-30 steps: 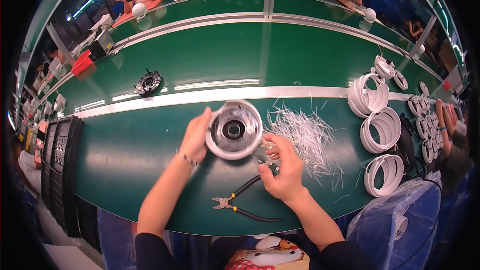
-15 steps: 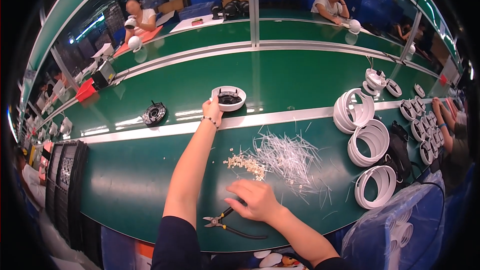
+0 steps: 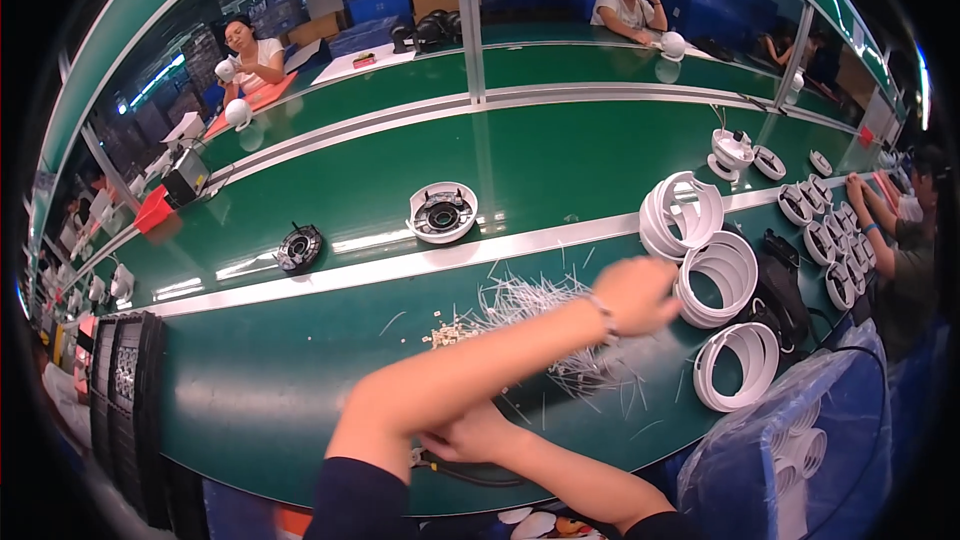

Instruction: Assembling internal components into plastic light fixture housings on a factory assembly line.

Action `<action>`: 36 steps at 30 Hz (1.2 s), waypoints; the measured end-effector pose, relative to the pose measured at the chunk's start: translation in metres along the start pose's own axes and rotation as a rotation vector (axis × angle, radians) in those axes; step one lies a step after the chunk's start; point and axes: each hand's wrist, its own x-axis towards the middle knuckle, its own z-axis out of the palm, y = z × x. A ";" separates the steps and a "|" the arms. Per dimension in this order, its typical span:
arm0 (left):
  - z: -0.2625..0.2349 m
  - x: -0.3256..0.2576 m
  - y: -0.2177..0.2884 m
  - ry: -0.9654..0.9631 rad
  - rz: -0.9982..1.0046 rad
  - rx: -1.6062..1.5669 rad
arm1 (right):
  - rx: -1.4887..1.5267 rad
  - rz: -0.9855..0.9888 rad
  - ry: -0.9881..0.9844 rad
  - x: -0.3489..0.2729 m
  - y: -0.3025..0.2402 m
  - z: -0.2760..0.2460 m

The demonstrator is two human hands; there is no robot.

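Note:
My left hand [image 3: 635, 297] is smeared by motion and reaches across to the right, beside a stack of white plastic rings [image 3: 718, 282]. Whether its fingers hold anything cannot be made out. Under my left forearm, my right hand [image 3: 474, 434] is low over the diagonal cutters [image 3: 470, 473], whose handle shows below it; the forearm hides part of its fingers. A white round housing [image 3: 443, 214] with a black insert sits on the far green surface, untouched. To its left lies a black round part [image 3: 300, 248].
Thin white strips [image 3: 530, 302] lie heaped beside small beige pieces [image 3: 450, 331]. Black trays [image 3: 125, 380] stand at the left edge. At the lower right is a plastic-lined blue bin [image 3: 800, 450]. Assembled white rings [image 3: 828, 240] lie near a co-worker's arms [image 3: 875, 230].
My left hand has let go of the white housing and swung right toward the white rings. My right hand has moved slightly down and left, closer to the cutters. The view has shifted a little.

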 end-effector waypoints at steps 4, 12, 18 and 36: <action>0.052 0.027 0.032 -0.250 -0.157 -0.038 | 0.078 0.172 0.024 -0.030 0.021 0.015; 0.106 0.036 0.037 -0.245 -0.257 -0.107 | -0.123 0.293 -0.204 -0.011 0.013 0.003; 0.093 0.040 0.061 -0.216 -0.281 -0.220 | -0.060 0.222 -0.049 -0.019 0.020 0.009; -0.016 0.002 0.050 -0.041 -0.131 -0.606 | 0.106 0.469 -0.379 -0.001 0.015 -0.020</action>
